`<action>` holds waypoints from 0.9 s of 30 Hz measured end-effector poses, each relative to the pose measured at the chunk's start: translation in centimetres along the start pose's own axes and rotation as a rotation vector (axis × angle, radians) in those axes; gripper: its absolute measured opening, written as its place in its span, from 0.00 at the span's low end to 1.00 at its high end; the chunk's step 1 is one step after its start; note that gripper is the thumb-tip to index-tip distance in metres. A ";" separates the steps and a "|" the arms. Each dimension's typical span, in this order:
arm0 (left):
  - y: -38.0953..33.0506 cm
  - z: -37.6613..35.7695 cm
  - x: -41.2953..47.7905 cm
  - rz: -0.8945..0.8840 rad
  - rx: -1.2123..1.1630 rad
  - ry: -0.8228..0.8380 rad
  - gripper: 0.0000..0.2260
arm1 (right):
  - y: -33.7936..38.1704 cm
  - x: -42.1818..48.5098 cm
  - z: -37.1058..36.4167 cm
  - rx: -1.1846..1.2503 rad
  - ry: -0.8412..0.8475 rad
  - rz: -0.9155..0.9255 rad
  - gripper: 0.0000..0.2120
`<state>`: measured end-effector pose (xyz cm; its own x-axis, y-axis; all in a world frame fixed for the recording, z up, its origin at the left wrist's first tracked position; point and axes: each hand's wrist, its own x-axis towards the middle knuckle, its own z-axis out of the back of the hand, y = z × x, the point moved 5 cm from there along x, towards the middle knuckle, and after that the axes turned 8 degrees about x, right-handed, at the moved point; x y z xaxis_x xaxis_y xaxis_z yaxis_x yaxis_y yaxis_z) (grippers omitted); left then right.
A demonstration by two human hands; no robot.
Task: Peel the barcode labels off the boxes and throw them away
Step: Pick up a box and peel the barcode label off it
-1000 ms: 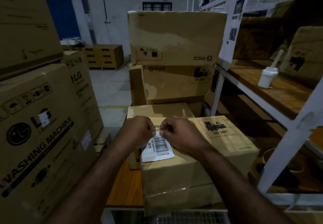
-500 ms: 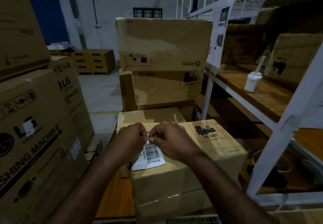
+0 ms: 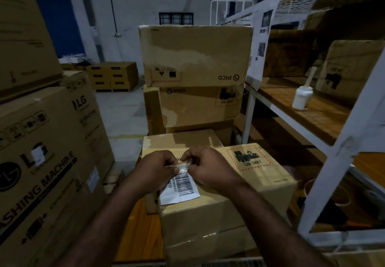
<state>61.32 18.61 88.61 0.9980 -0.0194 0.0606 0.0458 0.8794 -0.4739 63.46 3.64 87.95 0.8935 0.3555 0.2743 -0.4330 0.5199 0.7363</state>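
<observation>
Pinching the lifted top edge of the barcode label (image 3: 181, 185) between curled fingers, the left hand (image 3: 155, 170) and the right hand (image 3: 210, 169) met on top of the nearest box (image 3: 264, 187), as I saw it through the head camera. The label's lower part lay on the box's top face, left of a red-bordered UN 3481 mark (image 3: 249, 158). Behind stood a stack of PICO boxes (image 3: 195, 58); an LG washing machine carton (image 3: 48, 162) rose at left, and a white bottle (image 3: 301, 98) sat on the shelf rack (image 3: 341, 156) at right.
</observation>
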 end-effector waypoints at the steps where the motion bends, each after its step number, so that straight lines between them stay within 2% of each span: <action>1: 0.1 0.0 0.0 0.002 -0.018 -0.003 0.03 | 0.0 0.0 0.0 0.008 0.010 -0.003 0.14; 10: 0.8 0.1 -0.8 -0.067 -0.130 -0.060 0.01 | -0.1 0.3 -0.1 -0.030 0.059 0.036 0.05; 15: 1.4 0.3 -1.1 -0.064 -0.165 -0.033 0.15 | -0.3 0.0 -0.1 0.099 0.067 0.004 0.02; 19: 1.0 0.7 -1.2 -0.060 -0.099 0.058 0.09 | -0.3 -0.1 -0.1 0.180 0.091 0.002 0.04; 23: 0.7 0.6 -1.4 -0.057 -0.085 0.045 0.05 | -0.4 -0.1 0.0 0.231 0.093 -0.003 0.05; 27: 0.6 0.5 -1.9 -0.083 -0.128 -0.024 0.02 | -0.2 -0.3 0.0 0.252 0.139 -0.034 0.14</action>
<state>59.39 19.41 88.62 0.9893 -0.0763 0.1247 0.1347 0.8073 -0.5746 63.33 3.41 87.71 0.8744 0.4534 0.1726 -0.3445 0.3297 0.8790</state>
